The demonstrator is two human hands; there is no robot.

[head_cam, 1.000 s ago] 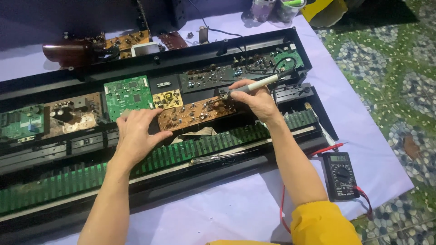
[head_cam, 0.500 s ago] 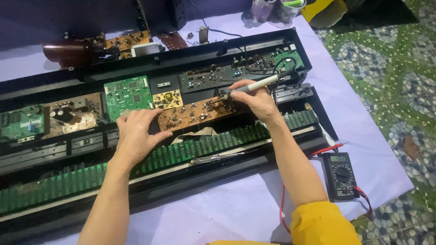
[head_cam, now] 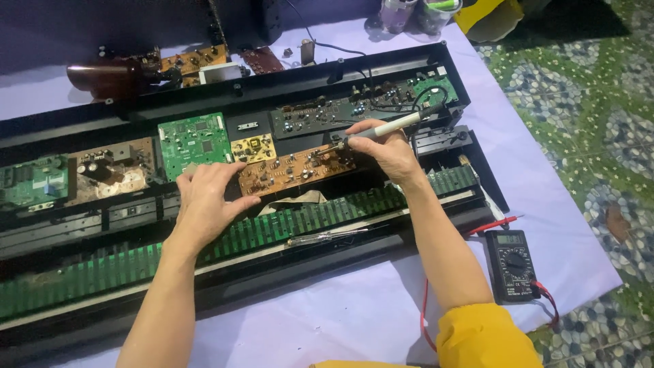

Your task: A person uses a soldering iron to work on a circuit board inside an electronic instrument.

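A long black opened keyboard case (head_cam: 286, 272) lies across a pale purple cloth. Inside it, a brown circuit board (head_cam: 293, 172) is propped up at the middle. My left hand (head_cam: 208, 201) rests on that board's left end, fingers spread over its edge. My right hand (head_cam: 385, 148) grips a white-handled soldering iron (head_cam: 392, 127), its tip touching the brown board's upper right part. A green circuit board (head_cam: 193, 143) and a small yellow board (head_cam: 253, 147) sit just behind my left hand.
A long green strip of key contacts (head_cam: 340, 211) runs along the case front, with a screwdriver (head_cam: 327, 237) lying on it. A black multimeter (head_cam: 512, 264) with red leads sits at right. Loose boards and a brown bottle (head_cam: 109, 76) lie behind the case. Patterned floor lies right of the cloth.
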